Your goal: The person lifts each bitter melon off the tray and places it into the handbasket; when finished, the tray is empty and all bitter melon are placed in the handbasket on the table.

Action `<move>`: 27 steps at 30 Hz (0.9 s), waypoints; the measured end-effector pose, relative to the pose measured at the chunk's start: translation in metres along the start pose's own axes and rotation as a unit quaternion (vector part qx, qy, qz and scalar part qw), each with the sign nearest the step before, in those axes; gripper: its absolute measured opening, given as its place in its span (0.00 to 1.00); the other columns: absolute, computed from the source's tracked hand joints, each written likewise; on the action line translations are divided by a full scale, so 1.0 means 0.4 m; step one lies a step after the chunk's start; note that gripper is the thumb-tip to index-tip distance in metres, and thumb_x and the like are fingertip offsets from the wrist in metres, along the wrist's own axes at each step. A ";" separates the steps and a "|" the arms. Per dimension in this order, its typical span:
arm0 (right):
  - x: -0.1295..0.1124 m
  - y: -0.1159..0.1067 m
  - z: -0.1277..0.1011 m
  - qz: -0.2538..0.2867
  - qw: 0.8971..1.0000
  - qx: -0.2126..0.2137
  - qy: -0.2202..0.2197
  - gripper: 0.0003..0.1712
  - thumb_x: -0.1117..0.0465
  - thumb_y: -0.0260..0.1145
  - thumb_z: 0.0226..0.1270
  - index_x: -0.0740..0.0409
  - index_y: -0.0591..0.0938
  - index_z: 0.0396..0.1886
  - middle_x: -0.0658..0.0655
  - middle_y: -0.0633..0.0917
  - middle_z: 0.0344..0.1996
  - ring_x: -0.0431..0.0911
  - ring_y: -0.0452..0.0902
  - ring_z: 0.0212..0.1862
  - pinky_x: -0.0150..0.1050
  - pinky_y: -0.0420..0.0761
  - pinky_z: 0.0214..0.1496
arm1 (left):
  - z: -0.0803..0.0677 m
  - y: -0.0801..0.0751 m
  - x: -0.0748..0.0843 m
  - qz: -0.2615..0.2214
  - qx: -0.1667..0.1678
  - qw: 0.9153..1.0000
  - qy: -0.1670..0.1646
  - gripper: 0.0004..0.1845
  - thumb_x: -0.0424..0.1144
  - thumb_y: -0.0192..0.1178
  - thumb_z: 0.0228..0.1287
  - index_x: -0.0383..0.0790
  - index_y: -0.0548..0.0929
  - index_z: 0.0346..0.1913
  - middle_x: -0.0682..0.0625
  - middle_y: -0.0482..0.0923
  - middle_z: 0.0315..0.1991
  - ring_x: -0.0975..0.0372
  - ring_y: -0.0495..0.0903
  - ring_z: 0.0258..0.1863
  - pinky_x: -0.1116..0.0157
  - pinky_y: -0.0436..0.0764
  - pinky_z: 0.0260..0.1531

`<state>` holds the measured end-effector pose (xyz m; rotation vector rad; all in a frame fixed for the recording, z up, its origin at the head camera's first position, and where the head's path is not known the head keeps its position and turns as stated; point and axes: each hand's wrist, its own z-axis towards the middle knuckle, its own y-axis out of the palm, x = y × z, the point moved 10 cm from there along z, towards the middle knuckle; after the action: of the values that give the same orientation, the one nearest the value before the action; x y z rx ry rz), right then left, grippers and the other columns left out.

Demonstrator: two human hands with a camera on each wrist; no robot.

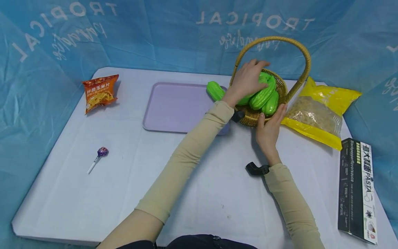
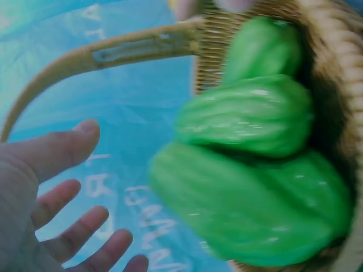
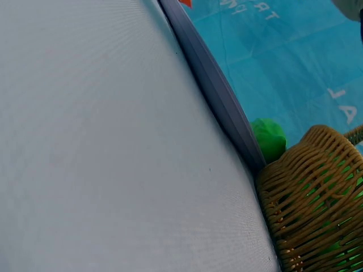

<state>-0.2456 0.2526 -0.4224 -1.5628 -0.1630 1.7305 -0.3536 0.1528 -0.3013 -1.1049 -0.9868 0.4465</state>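
While your head view shows your left hand (image 1: 248,79) lying over the green gourds (image 1: 264,95) in the wicker basket (image 1: 281,90), only the left wrist view shows its fingers (image 2: 85,226) spread, clasping nothing beside the glossy, ribbed gourds (image 2: 249,187). Your right hand (image 1: 269,129) rests with straight fingers against the basket's near rim. From the right wrist, the hand is hidden; you see the basket's coarse woven wall (image 3: 317,209), a lilac tray (image 3: 215,90) edge and the smooth white table (image 3: 102,158).
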 end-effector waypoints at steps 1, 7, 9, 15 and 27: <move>0.000 0.000 0.000 0.000 1.000 0.000 0.000 0.43 0.53 0.50 0.76 0.61 0.37 0.78 0.60 0.37 0.78 0.61 0.61 0.71 0.58 0.69 0.64 | -0.002 -0.009 0.006 -0.012 -0.004 1.000 0.005 0.35 0.52 0.61 0.65 0.52 0.63 0.73 0.51 0.65 0.69 0.61 0.69 0.65 0.68 0.71 0.62; -0.003 0.002 0.001 0.009 1.000 0.001 -0.003 0.43 0.53 0.50 0.76 0.62 0.38 0.78 0.60 0.37 0.78 0.58 0.55 0.74 0.56 0.66 0.67 | -0.027 -0.073 0.017 -0.132 0.009 0.991 0.034 0.33 0.50 0.59 0.67 0.51 0.63 0.73 0.53 0.64 0.70 0.64 0.67 0.67 0.73 0.67 0.63; -0.007 0.001 -0.001 0.011 1.000 0.003 -0.008 0.43 0.53 0.49 0.75 0.63 0.38 0.78 0.61 0.37 0.78 0.56 0.52 0.75 0.56 0.65 0.68 | -0.039 -0.097 0.010 -0.172 0.033 0.983 0.046 0.32 0.48 0.60 0.67 0.48 0.65 0.72 0.52 0.66 0.69 0.64 0.68 0.66 0.75 0.68 0.62; -0.006 0.000 -0.001 0.006 1.000 0.007 -0.008 0.43 0.52 0.49 0.75 0.63 0.38 0.78 0.62 0.38 0.78 0.58 0.54 0.75 0.56 0.65 0.68 | -0.069 -0.135 -0.059 -0.293 0.085 0.952 0.027 0.30 0.44 0.62 0.66 0.48 0.69 0.70 0.51 0.69 0.66 0.62 0.71 0.62 0.74 0.71 0.57; -0.001 0.000 -0.002 0.004 1.000 0.000 0.000 0.44 0.51 0.48 0.76 0.62 0.37 0.78 0.60 0.37 0.78 0.64 0.64 0.67 0.59 0.70 0.58 | -0.114 -0.146 -0.248 -0.376 0.184 0.902 -0.103 0.26 0.46 0.60 0.68 0.52 0.71 0.68 0.52 0.71 0.66 0.60 0.70 0.62 0.69 0.71 0.59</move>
<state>-0.2448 0.2519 -0.4222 -1.5653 -0.1560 1.7368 -0.3761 0.0312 -0.2971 -0.2820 -1.3592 0.0997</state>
